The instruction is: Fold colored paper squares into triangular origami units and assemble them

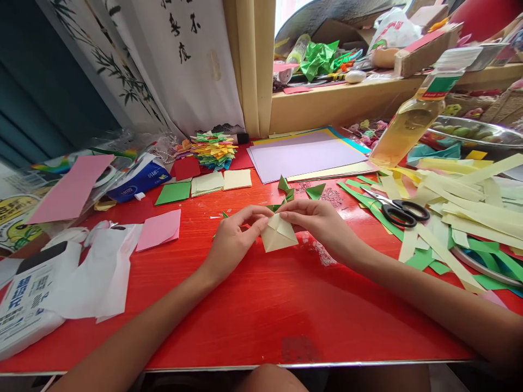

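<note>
A cream sheet of folded paper [279, 237] is held a little above the red table, its creased, pointed flap facing up. My left hand [237, 235] pinches its upper left edge between thumb and fingers. On the upper right edge, my right hand [316, 222] is closed with thumb and fingertips on the same paper. Just beyond my hands lie several folded green paper pieces [316, 191], partly hidden by my fingers. Square stacks of green paper [174, 193], cream paper [207, 184] and pink paper [159, 230] rest to the left.
Black-handled scissors [398, 211] lie among cream and green paper strips [469, 212] on the right. A tilted-looking glass bottle [404, 128] stands behind them. Large coloured sheets [306, 153] and a pile of folded paper pieces [214, 151] lie at the back. A wipes pack [35, 296] sits at left.
</note>
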Demonstrator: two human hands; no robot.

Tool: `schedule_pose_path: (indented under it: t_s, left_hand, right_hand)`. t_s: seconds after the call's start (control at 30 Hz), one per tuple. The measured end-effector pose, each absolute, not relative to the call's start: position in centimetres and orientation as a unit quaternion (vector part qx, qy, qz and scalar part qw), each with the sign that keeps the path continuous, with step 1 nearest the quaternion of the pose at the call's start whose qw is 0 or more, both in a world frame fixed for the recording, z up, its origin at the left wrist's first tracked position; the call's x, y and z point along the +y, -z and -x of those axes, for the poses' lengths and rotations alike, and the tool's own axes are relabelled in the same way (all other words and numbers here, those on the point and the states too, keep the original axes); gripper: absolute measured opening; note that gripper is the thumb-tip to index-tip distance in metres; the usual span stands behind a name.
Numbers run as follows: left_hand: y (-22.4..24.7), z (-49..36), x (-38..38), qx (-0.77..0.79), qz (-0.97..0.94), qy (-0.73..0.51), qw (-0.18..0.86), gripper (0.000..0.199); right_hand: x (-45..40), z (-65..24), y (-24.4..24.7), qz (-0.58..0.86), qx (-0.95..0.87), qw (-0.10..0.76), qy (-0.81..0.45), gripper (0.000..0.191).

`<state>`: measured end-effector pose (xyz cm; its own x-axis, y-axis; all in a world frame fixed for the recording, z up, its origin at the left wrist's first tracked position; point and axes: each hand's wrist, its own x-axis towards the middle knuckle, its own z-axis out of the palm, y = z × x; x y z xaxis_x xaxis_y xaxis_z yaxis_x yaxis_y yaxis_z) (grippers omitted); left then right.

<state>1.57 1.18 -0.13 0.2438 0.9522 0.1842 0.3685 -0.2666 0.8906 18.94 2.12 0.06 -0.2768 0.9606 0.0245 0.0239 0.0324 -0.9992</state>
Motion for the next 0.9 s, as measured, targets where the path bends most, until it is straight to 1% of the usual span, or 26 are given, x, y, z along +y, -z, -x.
schedule_pose_path:
  t_s: [0.1,0.23,0.3,0.4,0.53,0.73,0.9]
  left_hand:
    - [0.28,-1.61,1.40,0.474,-0.675,-0.398,0.403,0.016]
    - [0.35,-1.52,1.79,0.466,-0.612,-0.434,0.470,0.019]
    - [0.28,-1.43,1.94,0.465,-0.582,-0.465,0.478,0.020]
    - [0.13,-1.33,2.04,0.464,-0.563,-0.491,0.477,0.019]
    - [0.00,-1.39,1.97,0.468,-0.565,-0.472,0.488,0.018]
    - [0.09,-1.39,1.83,0.464,-0.589,-0.447,0.488,0.020]
    - [0.14,-1.35,1.83,0.457,-0.584,-0.437,0.509,0.022]
  right_hand:
    - [1.99,-18.95,0.00,0.418,-0.598,0.426,-0.535,0.021]
    - [2.15,-18.98,0.03,0.397,-0.586,0.417,-0.570,0.028]
    - [2.29,-19.06,-0.01,0.383,-0.585,0.398,-0.594,0.032]
    - [2.39,-19.13,-0.05,0.374,-0.587,0.380,-0.609,0.031]
    - [2.37,-19.07,0.04,0.381,-0.588,0.382,-0.603,0.029]
    - [2.37,-19.15,0.18,0.401,-0.603,0.370,-0.582,0.031]
    - [2.28,-19.25,0.26,0.384,-0.623,0.366,-0.575,0.033]
